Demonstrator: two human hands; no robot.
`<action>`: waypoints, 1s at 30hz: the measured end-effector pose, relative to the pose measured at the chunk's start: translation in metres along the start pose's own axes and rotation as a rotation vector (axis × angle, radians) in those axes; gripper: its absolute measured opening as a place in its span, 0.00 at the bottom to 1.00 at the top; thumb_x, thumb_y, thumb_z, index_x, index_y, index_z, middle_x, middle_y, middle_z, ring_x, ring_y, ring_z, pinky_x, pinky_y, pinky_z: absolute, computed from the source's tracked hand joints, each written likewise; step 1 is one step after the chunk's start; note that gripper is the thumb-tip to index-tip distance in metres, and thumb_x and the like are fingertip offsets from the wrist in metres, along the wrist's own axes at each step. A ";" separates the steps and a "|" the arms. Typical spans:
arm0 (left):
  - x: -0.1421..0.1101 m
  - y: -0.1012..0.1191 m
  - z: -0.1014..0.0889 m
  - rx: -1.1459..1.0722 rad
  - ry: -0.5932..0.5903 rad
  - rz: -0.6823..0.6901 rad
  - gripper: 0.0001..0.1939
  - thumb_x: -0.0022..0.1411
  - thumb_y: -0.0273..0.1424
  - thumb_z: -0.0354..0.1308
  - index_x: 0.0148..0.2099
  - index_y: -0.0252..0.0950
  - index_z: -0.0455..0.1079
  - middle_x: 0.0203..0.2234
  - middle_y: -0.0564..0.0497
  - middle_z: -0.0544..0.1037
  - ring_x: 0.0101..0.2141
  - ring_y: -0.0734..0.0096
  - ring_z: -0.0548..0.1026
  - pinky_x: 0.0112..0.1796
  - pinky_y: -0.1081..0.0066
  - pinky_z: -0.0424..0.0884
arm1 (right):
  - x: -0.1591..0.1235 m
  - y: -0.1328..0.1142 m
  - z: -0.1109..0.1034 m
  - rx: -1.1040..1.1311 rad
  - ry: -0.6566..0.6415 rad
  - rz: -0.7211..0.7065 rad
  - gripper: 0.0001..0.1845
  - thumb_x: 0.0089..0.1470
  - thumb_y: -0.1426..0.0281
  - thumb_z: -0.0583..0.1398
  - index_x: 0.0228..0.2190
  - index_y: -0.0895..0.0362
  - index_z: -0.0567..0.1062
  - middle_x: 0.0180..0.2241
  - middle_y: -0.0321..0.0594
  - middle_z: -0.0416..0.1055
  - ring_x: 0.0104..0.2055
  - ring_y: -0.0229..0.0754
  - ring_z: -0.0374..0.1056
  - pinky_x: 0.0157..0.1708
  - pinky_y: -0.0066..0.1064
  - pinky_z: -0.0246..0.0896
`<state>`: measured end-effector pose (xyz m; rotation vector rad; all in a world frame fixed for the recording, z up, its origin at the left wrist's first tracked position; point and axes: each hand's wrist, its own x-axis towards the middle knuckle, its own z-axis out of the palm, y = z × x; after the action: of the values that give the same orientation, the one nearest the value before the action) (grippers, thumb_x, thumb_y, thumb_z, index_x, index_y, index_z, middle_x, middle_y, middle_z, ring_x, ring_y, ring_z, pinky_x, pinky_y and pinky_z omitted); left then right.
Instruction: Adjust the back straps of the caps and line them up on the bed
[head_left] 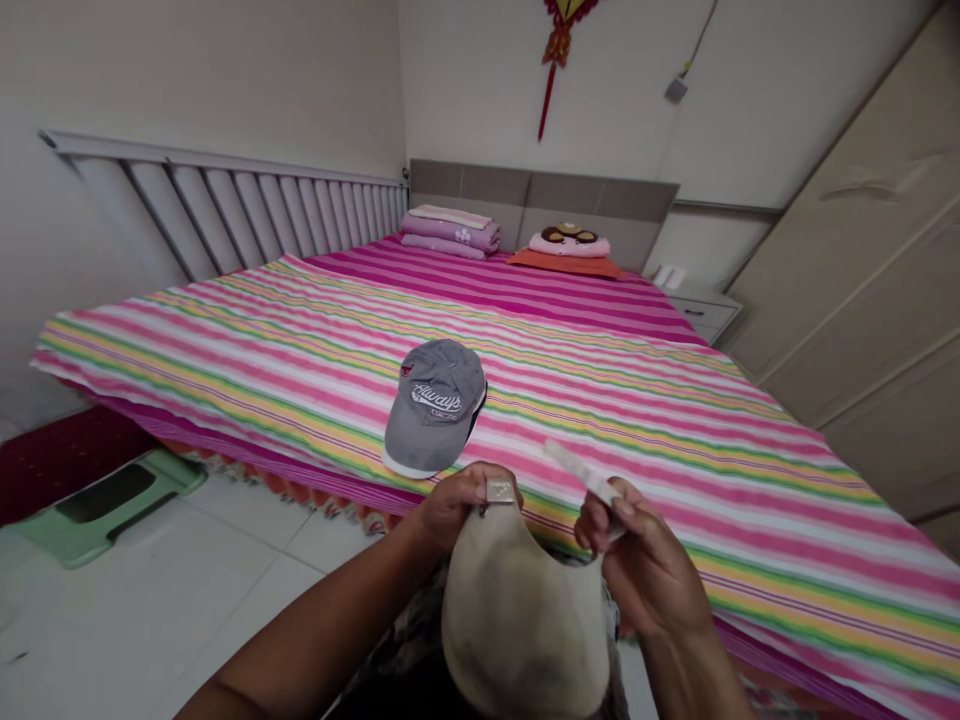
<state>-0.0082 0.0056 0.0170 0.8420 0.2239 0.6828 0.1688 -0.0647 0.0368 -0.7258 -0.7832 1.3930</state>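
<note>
A pale beige cap [525, 620] with darker stains hangs between my hands in front of my lap, its curved back opening facing up. My left hand [461, 500] is closed on the left side of that opening, at a small metal buckle [500, 490]. Pinched in the fingers of my right hand [649, 555] is the cap's loose strap [581, 465], whose free end points up and left, apart from the buckle. A grey cap [436, 405] with white lettering lies on the bed just beyond my left hand, its brim toward me.
The bed has a striped sheet [645, 400] over it. Folded purple bedding [450, 235] and an orange pillow [564, 264] are at the headboard [480, 195]. A green stool [97, 510] stands on the tiled floor at left, a nightstand [701, 312] at back right.
</note>
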 end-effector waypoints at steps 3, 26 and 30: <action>-0.010 0.006 -0.009 -0.028 0.026 -0.004 0.14 0.32 0.33 0.64 0.21 0.28 0.68 0.13 0.52 0.68 0.14 0.78 0.64 0.16 0.78 0.57 | 0.004 -0.001 -0.008 0.064 0.052 -0.004 0.09 0.47 0.67 0.61 0.21 0.56 0.66 0.19 0.31 0.62 0.21 0.32 0.57 0.23 0.26 0.57; 0.057 0.190 -0.132 0.758 0.813 0.234 0.29 0.51 0.48 0.53 0.51 0.37 0.60 0.55 0.39 0.61 0.55 0.54 0.57 0.50 0.57 0.57 | 0.236 0.027 0.063 -0.398 0.460 -0.004 0.17 0.54 0.64 0.54 0.44 0.58 0.66 0.46 0.47 0.65 0.43 0.44 0.65 0.39 0.39 0.63; 0.030 0.149 -0.141 0.924 0.777 0.292 0.36 0.44 0.45 0.61 0.55 0.36 0.59 0.59 0.42 0.54 0.59 0.53 0.49 0.56 0.59 0.45 | 0.180 0.085 0.039 -0.647 0.306 -0.163 0.30 0.49 0.56 0.55 0.51 0.56 0.62 0.54 0.47 0.60 0.53 0.49 0.57 0.49 0.39 0.55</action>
<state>-0.1163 0.1807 0.0381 1.4681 1.1989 1.1934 0.0921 0.1185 -0.0026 -1.3072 -1.0294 0.8429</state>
